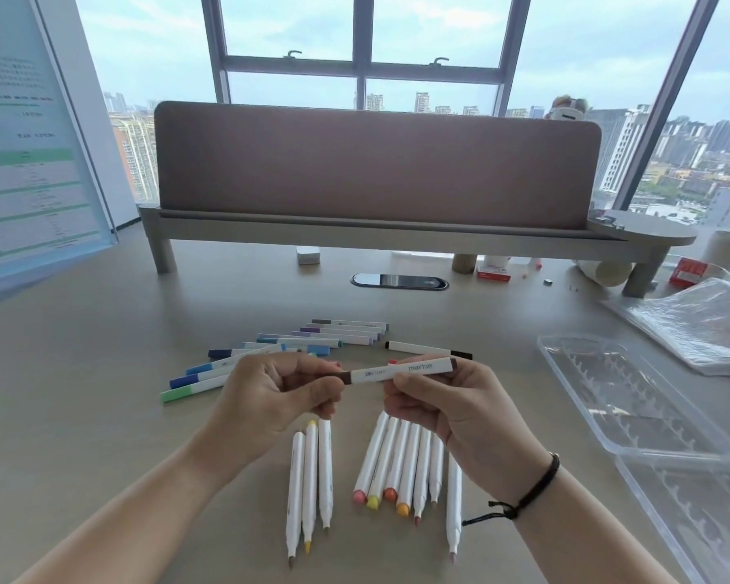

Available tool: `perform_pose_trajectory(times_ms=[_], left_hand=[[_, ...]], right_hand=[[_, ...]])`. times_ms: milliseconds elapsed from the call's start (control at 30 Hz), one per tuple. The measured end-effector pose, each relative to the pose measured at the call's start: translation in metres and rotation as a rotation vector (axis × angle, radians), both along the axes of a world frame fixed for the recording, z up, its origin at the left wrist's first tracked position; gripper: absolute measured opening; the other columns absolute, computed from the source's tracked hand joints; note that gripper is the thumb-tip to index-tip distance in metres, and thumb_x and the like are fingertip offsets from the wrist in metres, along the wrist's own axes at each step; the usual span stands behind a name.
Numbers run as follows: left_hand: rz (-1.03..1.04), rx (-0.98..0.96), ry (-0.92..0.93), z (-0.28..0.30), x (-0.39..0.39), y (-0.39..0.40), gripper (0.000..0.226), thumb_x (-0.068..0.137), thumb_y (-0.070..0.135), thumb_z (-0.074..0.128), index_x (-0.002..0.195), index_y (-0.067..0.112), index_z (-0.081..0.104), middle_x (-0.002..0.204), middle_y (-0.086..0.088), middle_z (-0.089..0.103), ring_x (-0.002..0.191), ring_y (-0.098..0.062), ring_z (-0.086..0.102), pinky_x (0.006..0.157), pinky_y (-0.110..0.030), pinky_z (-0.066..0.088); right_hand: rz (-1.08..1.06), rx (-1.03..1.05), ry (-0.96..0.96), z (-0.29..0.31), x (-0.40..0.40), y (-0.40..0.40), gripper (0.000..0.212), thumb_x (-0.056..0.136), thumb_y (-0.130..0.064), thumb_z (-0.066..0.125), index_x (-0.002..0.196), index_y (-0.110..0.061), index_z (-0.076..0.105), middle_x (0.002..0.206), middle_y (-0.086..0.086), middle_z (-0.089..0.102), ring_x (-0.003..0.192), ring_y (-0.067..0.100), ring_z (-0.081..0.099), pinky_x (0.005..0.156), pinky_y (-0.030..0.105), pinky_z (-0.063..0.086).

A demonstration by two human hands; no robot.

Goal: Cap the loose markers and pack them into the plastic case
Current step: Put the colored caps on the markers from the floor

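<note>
Capped row: a fan of capped markers (270, 351) in green, blues, teals and purples lies on the worktop (81, 373) at the left, beyond the hands.
Left hand: the left hand (275, 398) is curled with its grip closed on the brown-capped end of the held marker; the fingertips pinch the cap.
Near-left group: three uncapped markers (310, 474) lie side by side below the left hand, tips toward the person.
Held marker: the brown marker (401, 370) is held level above the worktop between both hands, white barrel showing the word "marker", a dark cap at each end.
Near-right group: more uncapped markers (401, 465) lie fanned below the right hand, with pink, yellow and orange ends showing.
Right hand: the right hand (443, 398) has its grip closed round the barrel near the right end.
Black marker: one capped black marker (428, 350) lies just beyond the hands.
Case: the plastic case (633, 398) lies open and clear on the right, well apart from the markers, no marker in it.
Step in hand: likely seating the left cap.
Doing it well: push the cap straight along the barrel, keep the right grip firm, press until it seats fully.
</note>
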State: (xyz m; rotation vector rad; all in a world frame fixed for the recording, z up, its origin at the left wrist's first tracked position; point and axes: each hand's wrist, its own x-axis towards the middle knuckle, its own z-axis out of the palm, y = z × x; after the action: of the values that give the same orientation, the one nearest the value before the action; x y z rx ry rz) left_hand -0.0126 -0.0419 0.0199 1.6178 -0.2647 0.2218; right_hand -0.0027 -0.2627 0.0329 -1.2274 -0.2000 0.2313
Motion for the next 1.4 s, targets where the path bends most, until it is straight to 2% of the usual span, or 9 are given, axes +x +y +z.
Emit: perform_pose_trajectory(times_ms=[433, 567, 667, 767, 867, 967, 1100, 1233, 1400], left_hand=[[0.001, 0.059, -0.01, -0.001, 0.0, -0.002, 0.019, 0.071, 0.008, 0.074, 0.09, 0.001, 0.077, 0.072, -0.02, 0.072, 0.061, -0.03, 0.068, 0.06, -0.028, 0.059], [-0.003, 0.202, -0.025, -0.003, 0.005, 0.001, 0.027, 0.071, 0.017, 0.078, 0.098, 0.01, 0.076, 0.081, -0.009, 0.076, 0.07, -0.024, 0.071, 0.069, -0.028, 0.06], [0.099, 0.262, -0.024, -0.009, 0.01, 0.008, 0.038, 0.075, 0.028, 0.078, 0.111, 0.018, 0.071, 0.089, 0.002, 0.077, 0.079, -0.017, 0.073, 0.07, -0.029, 0.06], [0.234, 0.363, -0.041, -0.014, 0.014, 0.02, 0.025, 0.082, 0.035, 0.073, 0.106, 0.027, 0.072, 0.083, 0.006, 0.075, 0.073, -0.017, 0.071, 0.064, -0.032, 0.061], [0.298, 0.339, -0.042, -0.014, 0.018, 0.022, 0.008, 0.089, 0.024, 0.07, 0.091, 0.032, 0.072, 0.076, 0.005, 0.074, 0.064, -0.015, 0.069, 0.057, -0.027, 0.058], [0.345, 0.342, -0.076, -0.013, 0.02, 0.023, 0.014, 0.09, 0.02, 0.07, 0.086, 0.033, 0.072, 0.074, 0.008, 0.073, 0.062, -0.007, 0.065, 0.055, -0.019, 0.052], [0.417, 0.343, -0.076, -0.015, 0.026, 0.031, 0.01, 0.092, 0.021, 0.068, 0.09, 0.029, 0.073, 0.07, 0.008, 0.071, 0.064, -0.009, 0.063, 0.061, -0.031, 0.053], [0.453, 0.299, -0.074, -0.013, 0.03, 0.037, 0.01, 0.094, 0.019, 0.065, 0.09, 0.024, 0.073, 0.064, 0.012, 0.069, 0.051, -0.005, 0.058, 0.049, -0.022, 0.046], [0.43, 0.332, -0.066, -0.015, 0.029, 0.035, 0.009, 0.094, 0.02, 0.064, 0.092, 0.024, 0.072, 0.068, 0.007, 0.069, 0.054, -0.007, 0.06, 0.05, -0.021, 0.047]], right_hand=[[-0.015, 0.005, 0.049, -0.002, -0.001, 0.002, 0.028, 0.067, -0.006, 0.076, 0.089, 0.011, 0.072, 0.086, 0.031, 0.071, 0.068, 0.031, 0.071, 0.069, 0.035, 0.062], [-0.098, -0.253, -0.049, -0.001, 0.01, -0.006, 0.015, 0.076, 0.001, 0.079, 0.089, 0.005, 0.073, 0.087, 0.024, 0.072, 0.068, 0.028, 0.068, 0.07, 0.033, 0.06], [-0.362, -0.388, -0.142, -0.004, 0.027, -0.025, 0.006, 0.083, -0.005, 0.075, 0.088, -0.008, 0.076, 0.075, 0.012, 0.074, 0.069, 0.022, 0.068, 0.071, 0.034, 0.059], [-0.601, -0.603, -0.177, -0.014, 0.047, -0.052, 0.011, 0.086, -0.014, 0.073, 0.083, -0.024, 0.075, 0.069, 0.001, 0.071, 0.063, 0.013, 0.061, 0.06, 0.026, 0.052], [-0.584, -0.813, -0.221, -0.03, 0.06, -0.064, 0.011, 0.086, -0.019, 0.073, 0.082, -0.029, 0.075, 0.063, -0.011, 0.063, 0.058, 0.008, 0.054, 0.055, 0.022, 0.042], [-0.527, -0.996, -0.25, -0.04, 0.065, -0.065, 0.013, 0.086, -0.021, 0.071, 0.09, -0.032, 0.076, 0.086, -0.01, 0.072, 0.084, 0.012, 0.064, 0.072, 0.024, 0.046], [-0.536, -1.254, -0.321, -0.04, 0.063, -0.063, 0.024, 0.083, -0.017, 0.069, 0.101, -0.03, 0.076, 0.106, -0.006, 0.073, 0.109, 0.024, 0.062, 0.093, 0.038, 0.049], [-0.546, -1.273, -0.478, -0.032, 0.051, -0.051, 0.021, 0.083, -0.018, 0.07, 0.102, -0.028, 0.074, 0.098, -0.009, 0.069, 0.105, 0.022, 0.056, 0.088, 0.035, 0.043], [-0.395, -1.252, -0.693, -0.028, 0.035, -0.023, 0.013, 0.089, -0.025, 0.067, 0.097, -0.032, 0.074, 0.087, -0.014, 0.064, 0.092, 0.014, 0.051, 0.079, 0.03, 0.039]])
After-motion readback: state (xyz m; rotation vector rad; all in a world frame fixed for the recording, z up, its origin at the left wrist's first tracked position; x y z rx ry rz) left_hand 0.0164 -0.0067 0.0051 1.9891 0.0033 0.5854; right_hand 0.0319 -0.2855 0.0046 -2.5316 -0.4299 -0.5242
